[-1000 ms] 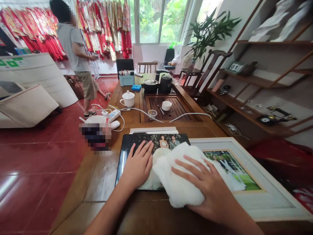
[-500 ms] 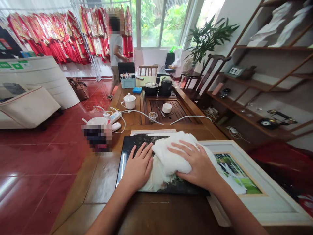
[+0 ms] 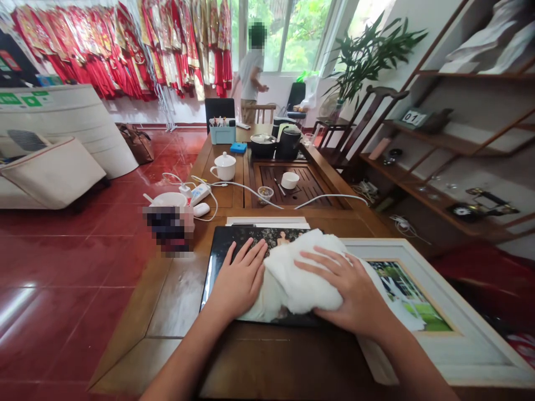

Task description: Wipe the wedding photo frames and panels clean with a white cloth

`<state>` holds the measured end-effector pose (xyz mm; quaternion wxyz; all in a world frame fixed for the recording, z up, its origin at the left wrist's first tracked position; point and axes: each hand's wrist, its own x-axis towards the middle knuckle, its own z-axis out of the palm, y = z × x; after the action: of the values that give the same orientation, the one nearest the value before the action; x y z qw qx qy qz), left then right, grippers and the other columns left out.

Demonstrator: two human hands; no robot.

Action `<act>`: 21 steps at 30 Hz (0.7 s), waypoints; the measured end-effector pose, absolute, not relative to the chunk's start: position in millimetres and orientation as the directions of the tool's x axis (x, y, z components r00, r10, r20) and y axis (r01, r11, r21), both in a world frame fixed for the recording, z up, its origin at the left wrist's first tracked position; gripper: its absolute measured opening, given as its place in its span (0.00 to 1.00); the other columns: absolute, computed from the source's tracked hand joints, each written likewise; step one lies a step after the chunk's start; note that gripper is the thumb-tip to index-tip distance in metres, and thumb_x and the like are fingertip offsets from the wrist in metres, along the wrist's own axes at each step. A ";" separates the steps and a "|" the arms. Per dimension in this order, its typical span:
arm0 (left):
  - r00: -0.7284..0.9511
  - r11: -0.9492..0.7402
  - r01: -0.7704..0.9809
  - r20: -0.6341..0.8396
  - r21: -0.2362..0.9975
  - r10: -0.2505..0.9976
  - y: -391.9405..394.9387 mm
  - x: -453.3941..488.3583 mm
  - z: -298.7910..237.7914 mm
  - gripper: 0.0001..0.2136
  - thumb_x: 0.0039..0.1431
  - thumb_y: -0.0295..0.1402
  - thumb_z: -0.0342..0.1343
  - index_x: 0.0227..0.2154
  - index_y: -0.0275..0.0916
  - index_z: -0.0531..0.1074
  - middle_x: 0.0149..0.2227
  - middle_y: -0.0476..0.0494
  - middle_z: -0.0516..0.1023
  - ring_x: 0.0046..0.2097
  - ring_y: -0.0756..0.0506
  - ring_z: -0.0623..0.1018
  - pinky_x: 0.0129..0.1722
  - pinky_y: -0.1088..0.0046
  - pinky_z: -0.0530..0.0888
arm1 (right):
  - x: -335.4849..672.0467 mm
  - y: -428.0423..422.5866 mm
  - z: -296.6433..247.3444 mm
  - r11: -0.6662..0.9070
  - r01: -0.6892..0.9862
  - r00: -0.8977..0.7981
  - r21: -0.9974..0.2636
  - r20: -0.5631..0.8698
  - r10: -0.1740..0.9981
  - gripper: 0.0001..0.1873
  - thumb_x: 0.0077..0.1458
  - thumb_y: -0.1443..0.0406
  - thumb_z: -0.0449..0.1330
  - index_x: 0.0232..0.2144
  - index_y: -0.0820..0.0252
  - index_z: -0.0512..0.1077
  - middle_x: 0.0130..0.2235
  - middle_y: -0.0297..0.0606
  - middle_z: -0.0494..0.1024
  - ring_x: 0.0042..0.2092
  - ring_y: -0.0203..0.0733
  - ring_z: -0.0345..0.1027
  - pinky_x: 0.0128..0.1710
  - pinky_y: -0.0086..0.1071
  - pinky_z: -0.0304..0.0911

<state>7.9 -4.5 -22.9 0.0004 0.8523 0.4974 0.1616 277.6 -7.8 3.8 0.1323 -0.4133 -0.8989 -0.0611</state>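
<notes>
A glossy black-edged photo panel (image 3: 219,262) lies flat on the wooden table (image 3: 175,301) in front of me. My left hand (image 3: 239,278) rests flat on its left part, fingers stretched out. My right hand (image 3: 349,289) presses a white cloth (image 3: 298,275) onto the picture, fingers spread over the cloth. The cloth covers most of the printed photo; only a small bit shows at the top edge.
A white-framed photo (image 3: 422,317) lies to the right, partly under my arm. Farther along the table stand a tea tray (image 3: 292,186), white teapot (image 3: 224,166), kettles, a power strip with cables (image 3: 198,192) and a pen box. A person (image 3: 253,72) stands by the window.
My right hand slid the cloth up over the picture from its lower right, then drew it back slightly. The left hand stayed put. The person in the background walked right toward the window.
</notes>
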 end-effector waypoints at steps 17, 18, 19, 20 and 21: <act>0.427 -0.481 0.860 0.274 0.172 0.861 -4.1 9.3 -22.5 0.22 0.71 0.35 0.38 0.66 0.44 0.55 0.67 0.53 0.57 0.68 0.44 0.55 0.67 0.55 0.54 | 281.4 -39.9 2.6 0.706 0.708 -0.686 0.016 0.252 0.682 0.39 0.45 0.53 0.61 0.61 0.39 0.60 0.64 0.29 0.62 0.62 0.58 0.56 0.56 0.51 0.44; 0.427 -0.482 0.859 0.278 0.172 0.860 -4.0 9.4 -22.6 0.22 0.71 0.34 0.39 0.66 0.44 0.55 0.67 0.52 0.58 0.68 0.44 0.55 0.66 0.55 0.54 | 282.1 -43.3 3.0 0.711 0.703 -0.693 0.021 0.249 0.677 0.39 0.45 0.53 0.61 0.62 0.39 0.60 0.64 0.29 0.62 0.62 0.58 0.56 0.57 0.50 0.43; 0.428 -0.484 0.858 0.281 0.173 0.859 -3.9 9.4 -22.6 0.22 0.71 0.34 0.39 0.66 0.44 0.55 0.67 0.52 0.58 0.68 0.44 0.55 0.67 0.55 0.54 | 282.3 -44.7 3.7 0.714 0.700 -0.695 0.021 0.247 0.675 0.39 0.46 0.54 0.61 0.62 0.39 0.60 0.64 0.28 0.62 0.62 0.57 0.57 0.57 0.50 0.43; 0.431 -0.487 0.855 0.280 0.176 0.858 -3.9 9.3 -22.5 0.22 0.71 0.34 0.39 0.66 0.45 0.55 0.67 0.52 0.58 0.68 0.44 0.55 0.67 0.55 0.54 | 281.9 -43.8 4.5 0.711 0.703 -0.692 0.015 0.246 0.678 0.39 0.45 0.54 0.61 0.62 0.39 0.60 0.64 0.29 0.62 0.62 0.57 0.57 0.57 0.50 0.43; 0.435 -0.490 0.853 0.276 0.180 0.857 -3.9 9.0 -22.4 0.22 0.71 0.35 0.38 0.66 0.45 0.55 0.67 0.52 0.58 0.68 0.44 0.55 0.67 0.55 0.53 | 281.1 -40.9 5.3 0.706 0.709 -0.685 0.004 0.246 0.686 0.39 0.45 0.54 0.61 0.62 0.39 0.60 0.64 0.29 0.63 0.62 0.57 0.57 0.57 0.50 0.44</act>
<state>9.0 -3.9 -22.4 0.0065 0.8469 0.5048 0.1670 281.1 -40.9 5.3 0.1136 -0.3804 -0.9165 -0.0494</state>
